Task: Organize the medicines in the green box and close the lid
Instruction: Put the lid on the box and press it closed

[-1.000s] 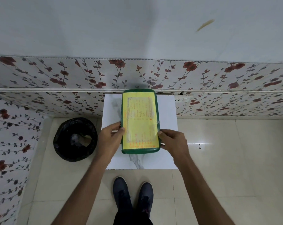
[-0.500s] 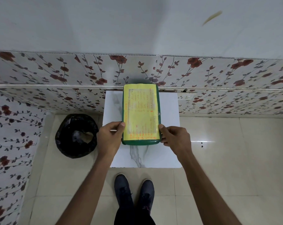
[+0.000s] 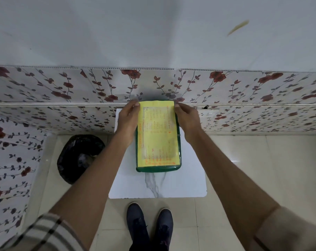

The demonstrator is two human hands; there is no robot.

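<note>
The green box lies flat on a small white marbled table, its lid down and covered by a yellow printed label. My left hand holds the box's far left side, fingertips at the far left corner. My right hand holds the far right side the same way. No medicines show; the box's inside is hidden by the lid.
The table stands against a wall with red flower panels. A black bin with a bag sits on the tiled floor to the left. My dark shoes are just below the table's near edge.
Both hands slid from the box's near corners along its sides to the far corners by the wall. The box stayed flat on the table with its lid down.
</note>
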